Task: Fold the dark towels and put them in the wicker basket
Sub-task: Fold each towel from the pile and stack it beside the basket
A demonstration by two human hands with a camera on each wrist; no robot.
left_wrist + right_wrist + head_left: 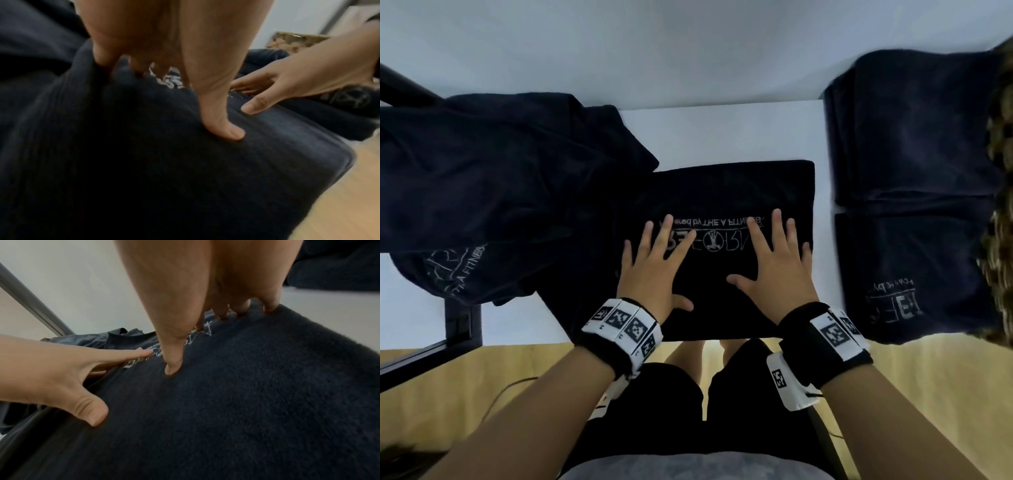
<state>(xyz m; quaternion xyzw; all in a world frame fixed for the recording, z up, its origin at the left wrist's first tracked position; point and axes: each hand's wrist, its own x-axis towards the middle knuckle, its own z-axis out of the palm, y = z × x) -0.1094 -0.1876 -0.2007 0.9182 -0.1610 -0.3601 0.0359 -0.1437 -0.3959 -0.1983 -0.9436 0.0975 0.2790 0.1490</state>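
Observation:
A folded dark towel point(726, 192) with white lettering lies in the middle of the white table point(722, 133), reaching its near edge. My left hand point(654, 263) presses flat on its left half, fingers spread and straight. On the right half my right hand point(774, 260) presses flat too. The wrist views show the same dark towel point(185, 170) point(257, 394) under the left hand point(156, 68) and the right hand point(218, 331). A heap of unfolded dark towels point(493, 185) lies to the left. Two folded dark towels point(914, 137) lie side by side in the wicker basket point(1001, 219) at the right.
A black frame point(458, 325) stands by the table's left front, partly under the heap. The wooden floor point(482, 377) and my legs in black shorts point(722, 404) are below the table's near edge. A pale wall point(688, 44) rises behind the table.

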